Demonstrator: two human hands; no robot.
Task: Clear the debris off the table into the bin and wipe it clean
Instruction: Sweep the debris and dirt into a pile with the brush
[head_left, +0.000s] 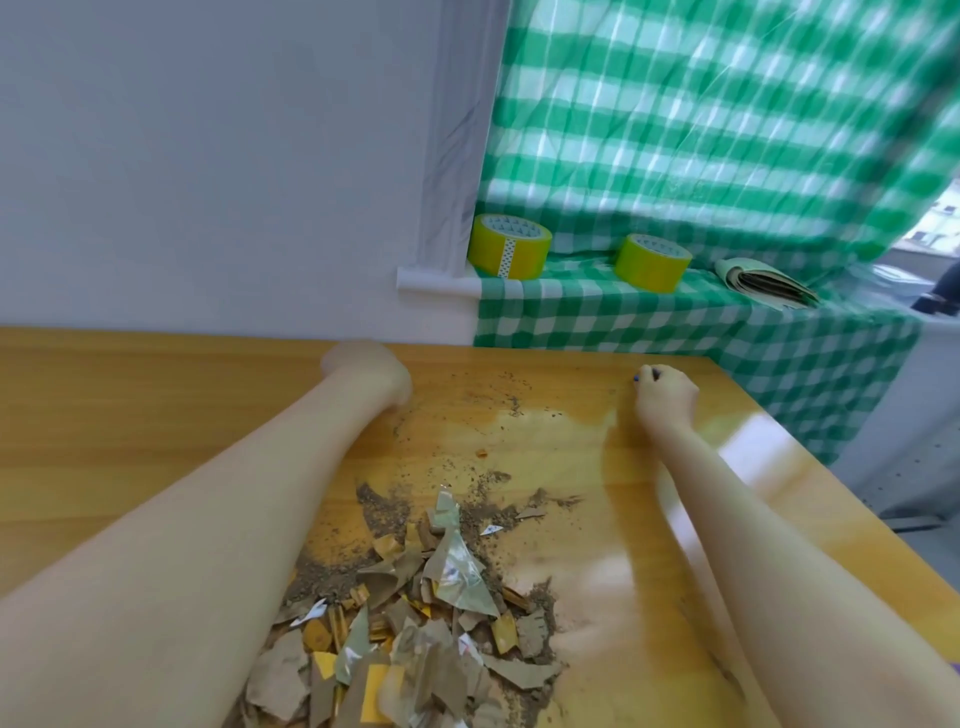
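Note:
A pile of debris (415, 613), made of torn brown paper, yellow and silvery scraps and brown grit, lies on the wooden table (130, 395) near me, between my forearms. Finer grit (498, 400) is scattered farther out. My left hand (371, 371) reaches to the far side of the grit and rests on the table; it is blurred and its fingers are hidden behind it. My right hand (665, 392) is far right near the table's back edge, with its fingers curled round a small blue thing (637, 378).
Behind the table, a sill draped in green checked cloth (675, 322) holds two yellow tape rolls (509, 252) (652, 260) and a folded newspaper (763, 283). A white wall (208, 156) stands at the back left. The table's right edge (810, 441) drops to the floor.

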